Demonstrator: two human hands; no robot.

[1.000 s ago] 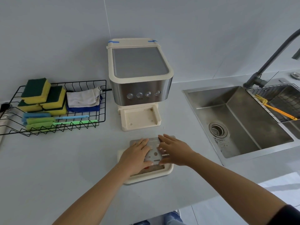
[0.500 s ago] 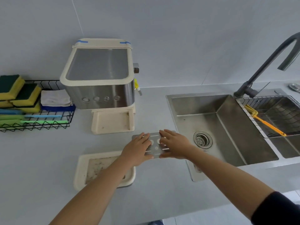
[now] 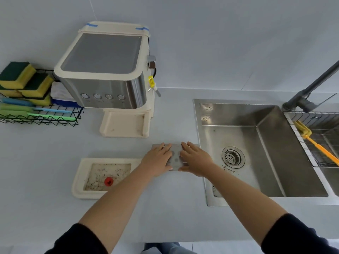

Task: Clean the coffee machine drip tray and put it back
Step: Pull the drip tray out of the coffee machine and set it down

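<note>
The cream drip tray [image 3: 80,177] lies on the counter at front left, its basin speckled with dark grounds and holding a red float [image 3: 108,181]. The metal grate [image 3: 175,155] is off the tray, flat just left of the sink [image 3: 266,143]. My left hand [image 3: 157,160] and my right hand [image 3: 195,160] both grip it by its sides, fingers on top. The coffee machine [image 3: 104,70] stands behind, its tray bay [image 3: 124,124] bare.
A black wire rack [image 3: 42,118] at the far left holds yellow-green sponges [image 3: 22,77], cloths and brushes. A dark faucet [image 3: 310,92] rises at the right, over a wire basket [image 3: 315,136] with a yellow brush [image 3: 317,143].
Both hands lifted the grate off the drip tray and carried it right, toward the sink. The tray's dirty basin and red float now show. The camera has turned right.
</note>
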